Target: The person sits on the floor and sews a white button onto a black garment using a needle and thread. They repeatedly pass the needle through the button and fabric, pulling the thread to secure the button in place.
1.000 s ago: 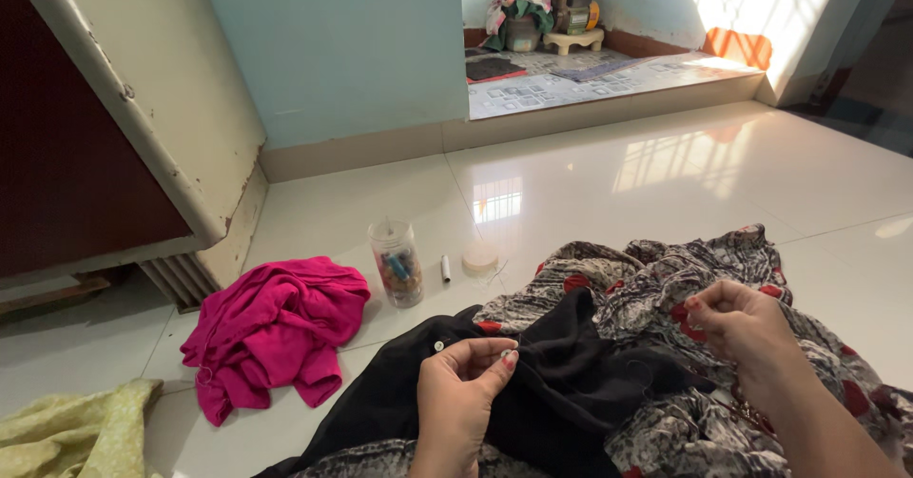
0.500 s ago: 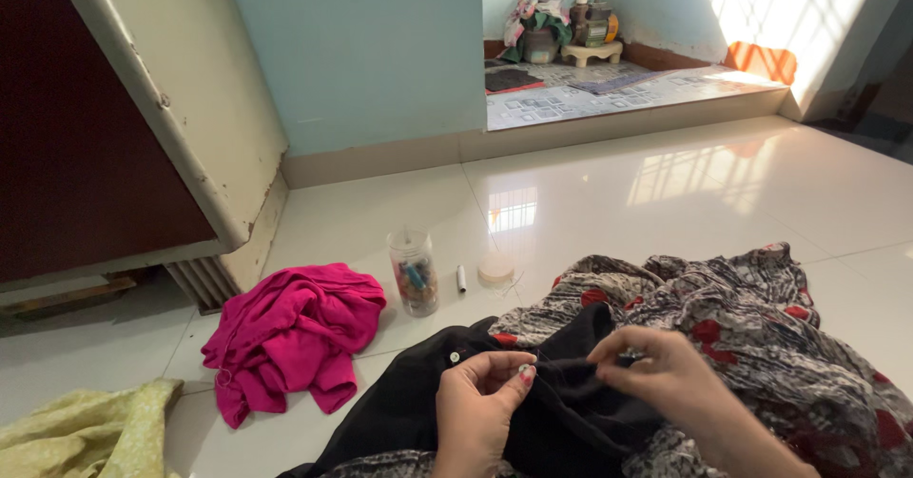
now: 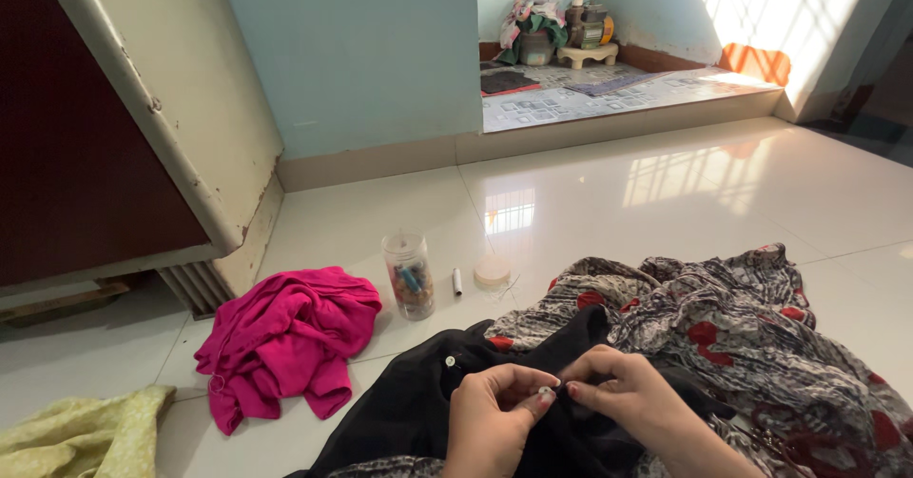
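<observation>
On the glossy white tiled floor [image 3: 666, 202], a black cloth [image 3: 409, 411] lies over a grey printed fabric with red flowers [image 3: 742, 345]. The left hand [image 3: 490, 421] and right hand [image 3: 632, 407] meet on the black cloth, fingertips pinched together on it; a small pale button [image 3: 450, 361] sits just beside them. Beyond the cloth stand a clear plastic jar of thread spools [image 3: 409, 276], a round pale lid [image 3: 493, 271] and a crumpled magenta garment [image 3: 281, 340].

Black cloth [image 3: 533, 411]: plain black, small white button [image 3: 450, 361]. Printed fabric [image 3: 751, 345]: grey-black pattern, red blotches. Garment [image 3: 285, 340] left of black cloth: solid magenta. Cloth [image 3: 76, 435] beyond it: pale yellow-green. Floor [image 3: 618, 193]: glossy white tile. Wall [image 3: 352, 50]: light blue.
</observation>
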